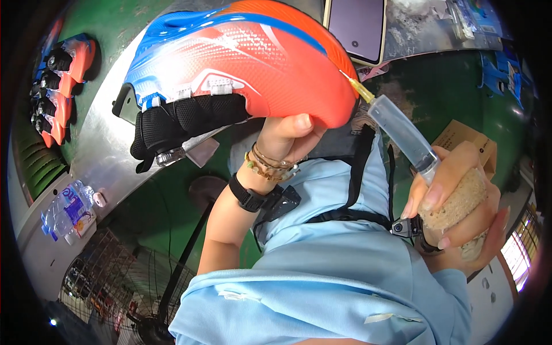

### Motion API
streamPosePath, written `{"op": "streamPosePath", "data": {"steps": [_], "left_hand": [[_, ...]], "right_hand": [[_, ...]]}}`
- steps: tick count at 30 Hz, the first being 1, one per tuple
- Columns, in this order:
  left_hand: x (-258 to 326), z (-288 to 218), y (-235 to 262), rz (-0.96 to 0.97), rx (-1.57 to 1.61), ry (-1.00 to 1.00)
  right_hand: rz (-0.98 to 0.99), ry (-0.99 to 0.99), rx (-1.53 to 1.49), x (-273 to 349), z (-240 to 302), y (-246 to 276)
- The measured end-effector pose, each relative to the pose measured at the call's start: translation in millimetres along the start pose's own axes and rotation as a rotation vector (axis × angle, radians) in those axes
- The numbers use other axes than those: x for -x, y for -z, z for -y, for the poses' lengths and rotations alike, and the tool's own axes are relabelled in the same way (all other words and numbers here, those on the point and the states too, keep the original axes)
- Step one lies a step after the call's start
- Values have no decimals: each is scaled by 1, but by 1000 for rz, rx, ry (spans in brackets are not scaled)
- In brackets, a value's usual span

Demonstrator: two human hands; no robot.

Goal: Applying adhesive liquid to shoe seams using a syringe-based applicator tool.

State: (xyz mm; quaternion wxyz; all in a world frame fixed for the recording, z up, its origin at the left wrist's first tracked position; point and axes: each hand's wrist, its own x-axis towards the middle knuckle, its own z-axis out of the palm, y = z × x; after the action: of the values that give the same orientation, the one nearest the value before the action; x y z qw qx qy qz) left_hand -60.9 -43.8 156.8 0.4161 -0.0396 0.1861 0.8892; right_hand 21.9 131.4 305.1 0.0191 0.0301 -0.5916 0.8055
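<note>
A coral-red and blue sports shoe (276, 69) with a black mesh collar lies on its side above the table, its toe to the right. My left hand (293, 135) grips the toe end from below, thumb against the upper; its other fingers are mostly hidden. In my right hand (460, 198) is a clear syringe (402, 129) with a yellow-hubbed needle, pointing up and left. The needle tip is at the edge between the orange sole and the upper near the toe; I cannot tell whether it touches. A rough beige pad (457, 201) is also tucked in my right hand.
A phone (355, 29) lies beyond the toe, near white crumpled material (417, 26). Several similar shoes (63, 86) stand at far left. A plastic bottle (69, 210) is at the lower left, above a fan (126, 287). A cardboard box (468, 144) sits behind my right hand.
</note>
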Motion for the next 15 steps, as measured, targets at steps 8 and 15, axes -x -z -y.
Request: {"op": "streamPosePath", "data": {"steps": [8, 15], "left_hand": [[-19, 3, 2, 119, -61, -88], [-33, 0, -7, 131, -79, -158]], "right_hand": [[-92, -28, 20, 4, 1, 1], [-150, 26, 75, 6, -4, -10]]}}
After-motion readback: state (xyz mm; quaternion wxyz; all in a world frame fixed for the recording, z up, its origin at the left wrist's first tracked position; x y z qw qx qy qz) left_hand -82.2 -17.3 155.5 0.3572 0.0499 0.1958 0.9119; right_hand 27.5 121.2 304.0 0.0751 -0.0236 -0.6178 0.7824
